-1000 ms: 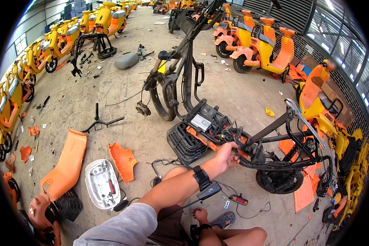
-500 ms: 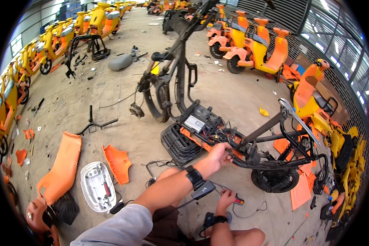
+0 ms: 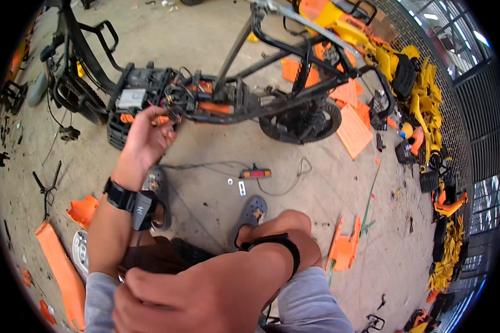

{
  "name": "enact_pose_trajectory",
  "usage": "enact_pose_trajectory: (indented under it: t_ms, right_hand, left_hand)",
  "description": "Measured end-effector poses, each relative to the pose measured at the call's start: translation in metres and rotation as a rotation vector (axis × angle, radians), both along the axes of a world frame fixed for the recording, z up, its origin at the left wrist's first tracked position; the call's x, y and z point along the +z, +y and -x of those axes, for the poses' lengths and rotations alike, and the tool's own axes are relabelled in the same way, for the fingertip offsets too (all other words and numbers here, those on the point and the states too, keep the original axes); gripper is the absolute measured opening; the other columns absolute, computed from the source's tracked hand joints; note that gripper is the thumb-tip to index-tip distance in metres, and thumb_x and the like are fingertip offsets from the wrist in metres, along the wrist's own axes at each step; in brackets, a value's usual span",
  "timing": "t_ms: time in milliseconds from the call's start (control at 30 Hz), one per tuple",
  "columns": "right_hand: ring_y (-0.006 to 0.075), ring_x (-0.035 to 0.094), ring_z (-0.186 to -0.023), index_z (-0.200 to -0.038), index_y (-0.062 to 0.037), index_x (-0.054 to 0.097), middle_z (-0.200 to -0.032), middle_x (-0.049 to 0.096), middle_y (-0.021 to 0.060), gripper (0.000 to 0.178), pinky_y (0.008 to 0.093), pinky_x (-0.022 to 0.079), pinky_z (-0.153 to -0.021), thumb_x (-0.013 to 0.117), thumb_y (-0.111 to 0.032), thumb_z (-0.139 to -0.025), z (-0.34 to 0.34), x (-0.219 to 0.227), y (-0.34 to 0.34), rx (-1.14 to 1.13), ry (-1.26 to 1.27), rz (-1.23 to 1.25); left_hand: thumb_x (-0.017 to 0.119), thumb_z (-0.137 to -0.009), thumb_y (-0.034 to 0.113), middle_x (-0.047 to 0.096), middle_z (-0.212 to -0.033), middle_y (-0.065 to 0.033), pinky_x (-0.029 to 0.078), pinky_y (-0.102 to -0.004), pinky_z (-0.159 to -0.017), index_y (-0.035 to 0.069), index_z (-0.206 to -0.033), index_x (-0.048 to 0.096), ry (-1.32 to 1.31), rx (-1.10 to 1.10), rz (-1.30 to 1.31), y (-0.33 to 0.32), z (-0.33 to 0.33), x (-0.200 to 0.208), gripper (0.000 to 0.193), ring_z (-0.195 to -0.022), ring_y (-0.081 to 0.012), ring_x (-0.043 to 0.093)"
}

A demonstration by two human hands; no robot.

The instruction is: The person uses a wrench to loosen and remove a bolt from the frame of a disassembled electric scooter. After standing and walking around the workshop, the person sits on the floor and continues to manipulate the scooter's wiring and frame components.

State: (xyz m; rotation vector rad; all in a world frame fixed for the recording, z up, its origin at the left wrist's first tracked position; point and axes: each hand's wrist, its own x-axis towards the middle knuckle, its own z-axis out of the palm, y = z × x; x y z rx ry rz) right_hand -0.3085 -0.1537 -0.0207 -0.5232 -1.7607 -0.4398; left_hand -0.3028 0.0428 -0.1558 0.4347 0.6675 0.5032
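Note:
A stripped scooter frame (image 3: 239,117), black and dusty, stands ahead of me with its rear wheel (image 3: 303,119) at the right. My left hand (image 3: 150,136) reaches to the frame's lower rail, its fingers curled beside the exposed wires (image 3: 175,100); whatever they pinch is hidden. Close to the camera, my right hand (image 3: 166,299) crosses in front of my left upper arm with its fingers folded. Its palm cannot be seen. A red and orange tail light (image 3: 255,173) lies on the floor between the frame and my feet, a dark cable beside it.
Orange panels (image 3: 353,133) lie behind the rear wheel, and another orange part (image 3: 344,244) rests right of my knee. Yellow body parts (image 3: 428,105) are heaped along the right wall. At left lie a long orange panel (image 3: 61,272) and a black forked bar (image 3: 47,188).
My view has swung right and downward. My right hand has left the tail light's side and come up close to the camera. The left hand remains by the frame, now nearer the wires.

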Motion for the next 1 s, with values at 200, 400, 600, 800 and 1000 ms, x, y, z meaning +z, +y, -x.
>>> enact_pose_trajectory:
  t_ms: [200, 400, 600, 800, 1000]
  right_hand:
    - [0.0173, 0.047, -0.057, -0.079, -0.0022, 0.059, -0.07, 0.052, 0.0068, 0.008, 0.0291, 0.036, -0.05, 0.056, -0.01, -0.079, 0.003, 0.004, 0.006, 0.004, 0.415, -0.085]
    - [0.0181, 0.048, -0.057, -0.084, -0.0006, 0.064, -0.074, 0.057, 0.0076, 0.018, 0.0285, 0.037, -0.047, 0.066, -0.018, -0.08, -0.035, 0.013, 0.007, -0.015, 0.211, -0.055]
    - [0.0162, 0.05, -0.055, -0.075, -0.0005, 0.067, -0.071, 0.062, 0.0045, 0.019, 0.0266, 0.04, -0.049, 0.071, -0.019, -0.074, -0.055, 0.027, 0.007, 0.071, -0.004, 0.145]
    - [0.0168, 0.052, -0.056, -0.072, -0.0006, 0.066, -0.07, 0.062, 0.0072, 0.011, 0.027, 0.041, -0.051, 0.061, -0.01, -0.073, -0.032, 0.015, 0.0, -0.14, 0.086, 0.069]
    - [0.0176, 0.048, -0.058, -0.08, -0.0023, 0.06, -0.077, 0.057, 0.0102, 0.01, 0.0281, 0.04, -0.05, 0.057, -0.012, -0.076, -0.014, 0.004, -0.001, 0.031, 0.191, 0.157]
  left_hand:
    - [0.054, -0.083, 0.012, 0.062, -0.086, -0.0122, 0.042, -0.0272, -0.054, 0.008, -0.093, 0.048, -0.017, -0.056, 0.019, -0.008, -0.006, 0.004, 0.012, -0.059, -0.0136, 0.046]
    - [0.055, -0.082, 0.017, 0.061, -0.081, -0.0086, 0.043, -0.0284, -0.058, 0.006, -0.089, 0.052, -0.012, -0.122, 0.014, -0.009, -0.024, 0.003, 0.013, -0.059, -0.013, 0.046]
    - [0.05, -0.085, 0.018, 0.062, -0.081, -0.0041, 0.038, -0.0257, -0.059, 0.011, -0.092, 0.056, 0.015, -0.089, 0.03, -0.007, -0.006, -0.001, 0.011, -0.059, -0.0109, 0.042]
    - [0.056, -0.08, 0.017, 0.055, -0.078, -0.0054, 0.042, -0.0316, -0.059, 0.007, -0.091, 0.052, -0.014, -0.105, 0.028, -0.01, -0.004, -0.004, 0.015, -0.058, -0.0146, 0.044]
    - [0.052, -0.084, 0.018, 0.065, -0.093, -0.01, 0.039, -0.0238, -0.055, 0.005, -0.104, 0.056, 0.065, -0.115, -0.038, -0.008, -0.003, -0.005, 0.024, -0.065, -0.0112, 0.054]
